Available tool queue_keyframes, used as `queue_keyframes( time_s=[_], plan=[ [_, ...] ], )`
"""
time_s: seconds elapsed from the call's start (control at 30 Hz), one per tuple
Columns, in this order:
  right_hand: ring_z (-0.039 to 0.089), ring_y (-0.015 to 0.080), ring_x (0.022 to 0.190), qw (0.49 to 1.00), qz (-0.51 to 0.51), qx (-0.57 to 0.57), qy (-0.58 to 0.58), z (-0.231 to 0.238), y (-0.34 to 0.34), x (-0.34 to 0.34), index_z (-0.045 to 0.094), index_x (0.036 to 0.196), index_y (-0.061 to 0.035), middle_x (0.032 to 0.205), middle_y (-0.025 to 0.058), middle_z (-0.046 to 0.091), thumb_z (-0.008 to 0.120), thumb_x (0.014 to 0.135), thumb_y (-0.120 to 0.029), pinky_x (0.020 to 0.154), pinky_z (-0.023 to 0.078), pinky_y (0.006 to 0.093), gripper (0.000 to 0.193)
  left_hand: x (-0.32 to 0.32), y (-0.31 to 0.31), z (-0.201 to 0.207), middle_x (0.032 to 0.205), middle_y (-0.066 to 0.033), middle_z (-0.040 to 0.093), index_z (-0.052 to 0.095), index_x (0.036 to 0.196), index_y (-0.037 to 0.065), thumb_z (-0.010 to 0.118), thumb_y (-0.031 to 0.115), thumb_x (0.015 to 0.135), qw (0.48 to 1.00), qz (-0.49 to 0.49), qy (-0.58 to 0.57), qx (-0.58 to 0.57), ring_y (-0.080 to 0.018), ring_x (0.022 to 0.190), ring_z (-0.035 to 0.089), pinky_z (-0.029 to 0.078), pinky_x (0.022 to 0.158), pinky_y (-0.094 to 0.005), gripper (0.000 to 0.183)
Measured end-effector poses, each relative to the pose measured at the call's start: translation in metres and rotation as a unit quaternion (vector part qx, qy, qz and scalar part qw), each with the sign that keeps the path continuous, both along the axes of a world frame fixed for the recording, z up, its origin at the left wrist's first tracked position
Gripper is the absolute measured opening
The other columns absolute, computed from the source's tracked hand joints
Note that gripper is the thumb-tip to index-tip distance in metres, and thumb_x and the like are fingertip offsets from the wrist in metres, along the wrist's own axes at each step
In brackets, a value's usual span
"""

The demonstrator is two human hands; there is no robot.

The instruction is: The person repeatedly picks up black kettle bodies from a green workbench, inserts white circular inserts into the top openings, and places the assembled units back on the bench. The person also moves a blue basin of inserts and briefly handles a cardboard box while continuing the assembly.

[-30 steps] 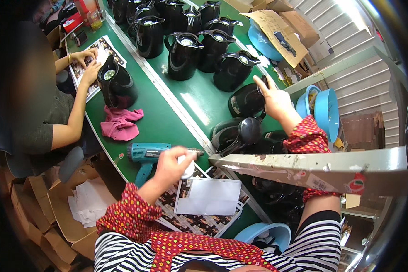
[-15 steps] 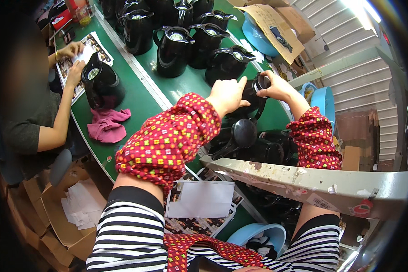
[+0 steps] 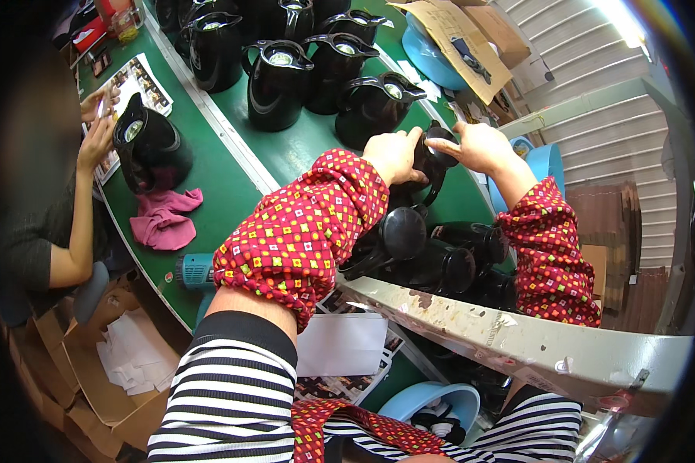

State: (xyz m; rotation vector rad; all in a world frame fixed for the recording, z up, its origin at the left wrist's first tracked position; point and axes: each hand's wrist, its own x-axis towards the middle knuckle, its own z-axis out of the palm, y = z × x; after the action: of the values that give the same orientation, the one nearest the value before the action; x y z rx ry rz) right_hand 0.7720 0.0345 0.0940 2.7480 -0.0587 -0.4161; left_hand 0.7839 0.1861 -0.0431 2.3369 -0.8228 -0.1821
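Beyond the metal beam a glossy black jug [image 3: 427, 171] stands on the green bench between my hands. Its dark lid [image 3: 442, 154] sits at the top, partly covered by fingers. My left hand [image 3: 394, 157] is closed on the jug's upper left side, thumb bent toward me. My right hand [image 3: 483, 148] is at the lid's right edge, its thumb and a straight finger spread apart, the fingertip at the lid. Just nearer lies another black jug with a round black top [image 3: 403, 233], and several more dark jugs [image 3: 448, 266] lie beside it, partly hidden by the beam.
Several lidless black jugs [image 3: 278, 89] stand at the back. A co-worker's hands [image 3: 99, 127] hold paper at left, near a black jug [image 3: 150, 147] and pink cloth [image 3: 166, 218]. A metal beam [image 3: 471, 320] crosses in front. A teal tool [image 3: 195, 270] lies beside my left sleeve.
My right hand has loosened from its pinch on the lid, finger and thumb now apart. My left hand has closed in on the jug. The view has shifted, bringing the teal tool into sight.
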Motion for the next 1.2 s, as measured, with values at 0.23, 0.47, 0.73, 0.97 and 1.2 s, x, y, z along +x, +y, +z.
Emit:
queue_keyframes(
  time_s=[0.23,0.47,0.73,0.97,1.2],
  plan=[
    [0.07,0.0405,0.11,0.992,0.096,0.058,0.052,0.0,0.008,-0.01,0.066,0.132,-0.0085,0.119,0.0236,0.069,0.077,0.084,-0.037,0.094,0.057,0.0461,0.057,0.002,-0.001,0.003,0.122,-0.0154,0.069,0.048,0.141,0.009,0.087,0.061,0.074,1.0,-0.021,0.001,0.004,-0.0336,0.113,0.07,0.057,0.094,-0.0421,0.093],
    [0.068,0.042,0.114,0.968,0.196,0.147,0.06,-0.007,-0.014,-0.013,0.051,0.144,-0.0003,0.119,0.0286,0.07,0.087,0.08,-0.039,0.1,0.053,0.0488,0.083,0.001,0.001,-0.005,0.122,-0.0155,0.069,0.048,0.14,0.01,0.087,0.06,0.074,1.0,-0.016,-0.011,-0.006,-0.0337,0.112,0.07,0.057,0.093,-0.0428,0.092],
    [0.071,0.0445,0.104,0.993,0.042,0.111,0.028,-0.018,-0.01,-0.009,0.051,0.141,-0.0005,0.112,0.0302,0.071,0.084,0.081,-0.047,0.093,0.056,0.0485,0.082,0.002,0.003,0.002,0.132,-0.0172,0.065,0.041,0.148,0.011,0.087,0.055,0.075,0.999,-0.031,0.031,0.006,-0.0366,0.118,0.067,0.055,0.097,-0.0458,0.097],
    [0.067,0.0441,0.102,0.961,0.245,0.119,-0.036,-0.033,-0.031,-0.021,0.048,0.144,-0.0105,0.126,0.0251,0.054,0.072,0.092,-0.048,0.087,0.057,0.0492,0.068,-0.001,0.003,0.003,0.132,-0.0176,0.065,0.039,0.15,0.009,0.087,0.054,0.076,0.999,-0.021,0.028,-0.001,-0.0373,0.118,0.067,0.055,0.098,-0.0454,0.099],
    [0.071,0.0465,0.082,0.983,0.019,0.08,-0.162,-0.069,0.008,-0.032,0.049,0.137,-0.0082,0.112,0.0314,0.059,0.058,0.098,-0.057,0.072,0.06,0.0516,0.062,-0.003,0.003,-0.004,0.136,-0.0163,0.063,0.04,0.153,0.01,0.088,0.052,0.075,0.999,-0.016,0.039,-0.025,-0.0374,0.119,0.066,0.055,0.099,-0.0459,0.101]
  ],
)
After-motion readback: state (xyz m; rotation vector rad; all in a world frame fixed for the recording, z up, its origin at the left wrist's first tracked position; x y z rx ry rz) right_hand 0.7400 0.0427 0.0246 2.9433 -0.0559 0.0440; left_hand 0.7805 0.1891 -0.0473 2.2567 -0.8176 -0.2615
